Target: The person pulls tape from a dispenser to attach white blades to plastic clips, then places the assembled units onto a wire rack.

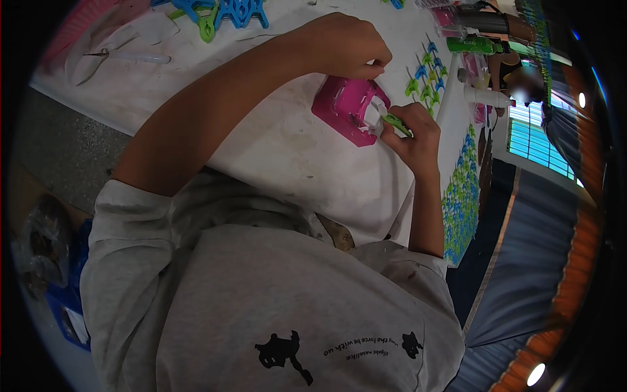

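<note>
A bright pink plastic holder (343, 108) with a white piece (374, 112) at its right side sits on the white table. My right hand (418, 136) is pinched on a green clip (396, 124) against that white piece. Across the holder's far edge reaches my left arm. My left hand (353, 47) is closed in a fist just above the holder, its fingers curled, and what they may hold is hidden.
Large blue clips (240, 12) and a green one (208, 26) lie at the far left. Small blue and green clips (428, 75) stand in rows to the right; many more cover a board (462, 202). A white pen-like tool (140, 57) lies near the left edge.
</note>
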`<state>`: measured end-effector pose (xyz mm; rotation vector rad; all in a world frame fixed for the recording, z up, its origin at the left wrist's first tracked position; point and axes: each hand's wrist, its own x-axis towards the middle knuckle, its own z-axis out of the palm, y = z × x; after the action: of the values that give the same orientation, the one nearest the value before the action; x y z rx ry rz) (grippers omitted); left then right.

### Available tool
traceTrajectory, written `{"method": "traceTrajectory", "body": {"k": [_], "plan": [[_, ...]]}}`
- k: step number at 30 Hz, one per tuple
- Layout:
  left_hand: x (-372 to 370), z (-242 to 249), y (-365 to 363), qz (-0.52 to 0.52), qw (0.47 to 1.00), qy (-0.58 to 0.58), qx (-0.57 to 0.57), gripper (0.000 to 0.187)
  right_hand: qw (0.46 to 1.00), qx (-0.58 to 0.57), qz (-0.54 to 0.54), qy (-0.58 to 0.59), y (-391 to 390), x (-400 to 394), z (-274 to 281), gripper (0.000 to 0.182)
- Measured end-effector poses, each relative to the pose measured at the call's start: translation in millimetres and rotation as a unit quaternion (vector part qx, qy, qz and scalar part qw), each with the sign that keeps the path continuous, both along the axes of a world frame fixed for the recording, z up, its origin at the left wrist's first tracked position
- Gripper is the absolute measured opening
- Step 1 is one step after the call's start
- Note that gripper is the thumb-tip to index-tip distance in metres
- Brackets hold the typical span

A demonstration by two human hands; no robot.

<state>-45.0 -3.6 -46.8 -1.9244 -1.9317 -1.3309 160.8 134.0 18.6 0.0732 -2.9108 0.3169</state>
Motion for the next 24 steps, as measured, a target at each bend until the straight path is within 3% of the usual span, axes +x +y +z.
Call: {"method": "traceTrajectory", "body": {"k": [11, 24], "plan": [[3, 5, -9, -0.004, 1.0, 0.005, -0.028, 0.012, 1.0, 0.01, -0.002, -0.014, 2, 6, 2, 0.026], [5, 13, -17, 0.026, 0.996, -0.015, -0.082, 0.014, 0.991, 0.078, -0.005, -0.106, 6, 10, 16, 0.02]]}}
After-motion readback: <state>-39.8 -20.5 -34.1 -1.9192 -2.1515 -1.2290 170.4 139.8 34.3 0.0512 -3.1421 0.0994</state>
